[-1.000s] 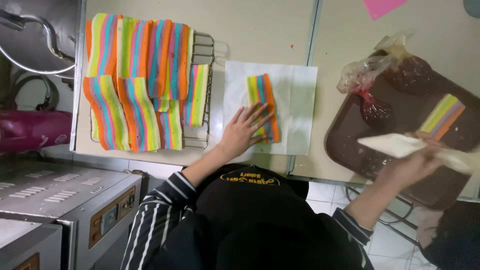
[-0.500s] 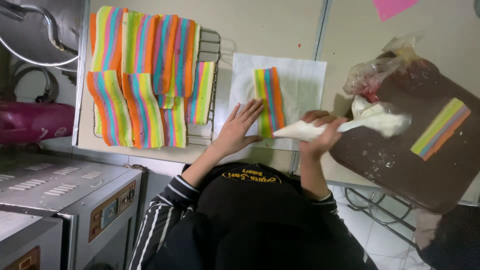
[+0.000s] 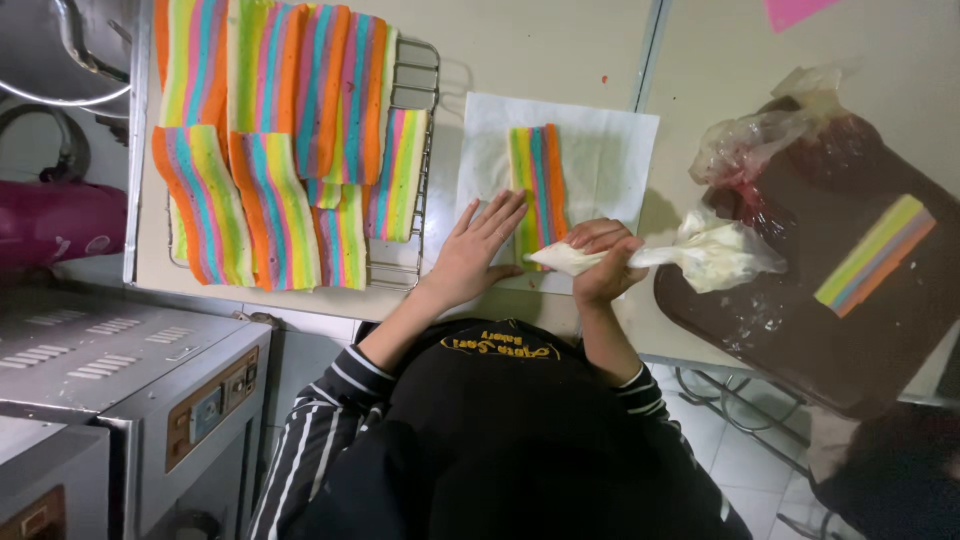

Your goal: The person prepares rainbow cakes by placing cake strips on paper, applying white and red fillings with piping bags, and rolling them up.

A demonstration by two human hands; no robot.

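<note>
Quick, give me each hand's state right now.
Left hand: open, flat on the white paper beside the rainbow cake strip.
Right hand: closed around the piping bag.

1. A crinkled, translucent plastic piping bag is being gripped.
2. A soft, matt striped sponge strip is being supported by matt white paper.
3. A shiny metal wire rack is being shown.

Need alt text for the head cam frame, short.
Seen from above, a person's right hand holds a white piping bag with its tip at a rainbow-striped cake strip on white paper, while the left hand rests flat beside the strip. More striped strips lie on a wire rack to the left; a dark tray sits right.
</note>
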